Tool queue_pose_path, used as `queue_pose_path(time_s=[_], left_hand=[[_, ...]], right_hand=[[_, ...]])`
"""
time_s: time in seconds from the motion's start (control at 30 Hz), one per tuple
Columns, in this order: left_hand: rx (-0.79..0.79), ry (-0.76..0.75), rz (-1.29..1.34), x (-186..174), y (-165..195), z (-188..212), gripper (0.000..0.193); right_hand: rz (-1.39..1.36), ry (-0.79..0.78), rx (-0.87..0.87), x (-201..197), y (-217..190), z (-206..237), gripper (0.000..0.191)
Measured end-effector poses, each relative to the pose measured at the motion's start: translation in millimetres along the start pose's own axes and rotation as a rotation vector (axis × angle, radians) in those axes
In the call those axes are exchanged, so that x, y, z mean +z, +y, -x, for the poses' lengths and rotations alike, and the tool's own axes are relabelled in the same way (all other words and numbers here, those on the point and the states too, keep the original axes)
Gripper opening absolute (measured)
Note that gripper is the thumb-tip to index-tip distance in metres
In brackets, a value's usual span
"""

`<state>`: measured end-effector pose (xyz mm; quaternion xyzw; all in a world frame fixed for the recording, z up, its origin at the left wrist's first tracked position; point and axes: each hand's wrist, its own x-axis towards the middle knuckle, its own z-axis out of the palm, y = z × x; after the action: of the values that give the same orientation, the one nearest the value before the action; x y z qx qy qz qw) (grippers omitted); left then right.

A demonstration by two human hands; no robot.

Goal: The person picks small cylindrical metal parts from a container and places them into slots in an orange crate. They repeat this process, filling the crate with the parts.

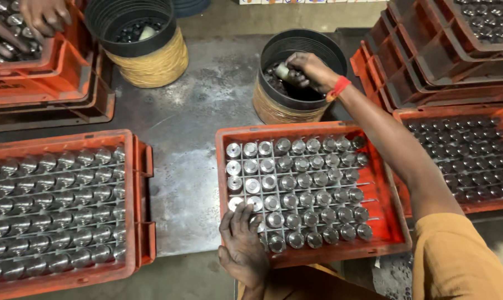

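Observation:
My right hand (310,71) reaches into a black round bucket (279,53) with a woven yellow base and grips a handful of small metal cylinders there. My left hand (241,240) rests flat on the near-left corner of an orange tray (393,222), fingers spread over the shiny metal cylinders (298,186) standing upright in its grid. The tray is nearly full of these parts. A red band sits on my right wrist.
A second orange tray (140,194) full of cylinders lies at the left. Stacked orange crates (429,66) stand at the right, one more filled tray (485,161) below them. Another black bucket (137,39) is at the back. Another person's hands (34,19) work at the top left.

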<state>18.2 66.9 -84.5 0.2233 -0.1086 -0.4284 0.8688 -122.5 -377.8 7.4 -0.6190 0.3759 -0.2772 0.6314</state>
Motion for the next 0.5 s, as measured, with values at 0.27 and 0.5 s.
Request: queue_pose_path(time_s=[0.27, 0.5], left_hand=[[-0.036, 0.002, 0.072, -6.2, -1.5, -0.6, 0.075], [-0.027, 0.010, 0.023, -0.5, -1.6, -1.1, 0.071]], right_hand=[[-0.472, -0.054, 0.162, 14.2, -10.6, 5.9, 0.056], [-0.440, 0.010, 0.165, 5.8, -5.4, 8.9, 0.047]])
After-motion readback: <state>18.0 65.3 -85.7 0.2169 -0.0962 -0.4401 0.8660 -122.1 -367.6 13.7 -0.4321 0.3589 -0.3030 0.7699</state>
